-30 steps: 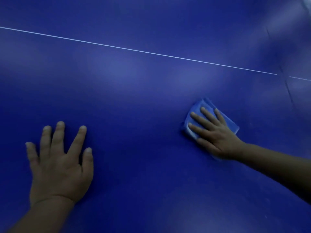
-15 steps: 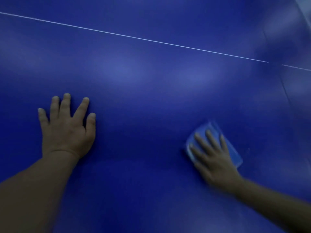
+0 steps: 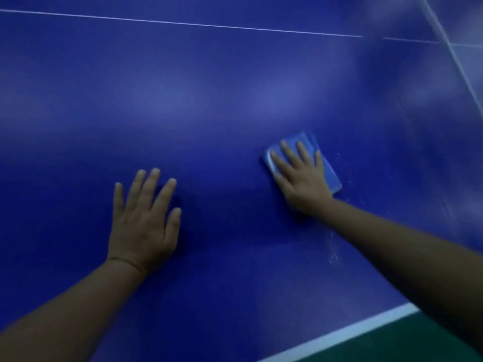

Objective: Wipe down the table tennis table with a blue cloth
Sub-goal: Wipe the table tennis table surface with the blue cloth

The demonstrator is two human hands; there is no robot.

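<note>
The dark blue table tennis table (image 3: 209, 105) fills almost the whole view. A folded light blue cloth (image 3: 329, 171) lies flat on it right of centre. My right hand (image 3: 300, 176) presses down on the cloth with straight, spread fingers and covers most of it. Flat on the bare table to the left rests my left hand (image 3: 143, 220), fingers spread, holding nothing. Small pale specks (image 3: 333, 253) dot the surface beside my right forearm.
A thin white centre line (image 3: 183, 23) crosses the table at the top. The white edge stripe (image 3: 339, 335) marks the near table edge at the bottom right, with green floor (image 3: 418, 343) beyond it. Another white line (image 3: 454, 56) runs down the top right corner.
The view has pulled back towards the near edge, so the white edge stripe and green floor now show. My right hand has slid the cloth along the table. The left hand stays planted flat.
</note>
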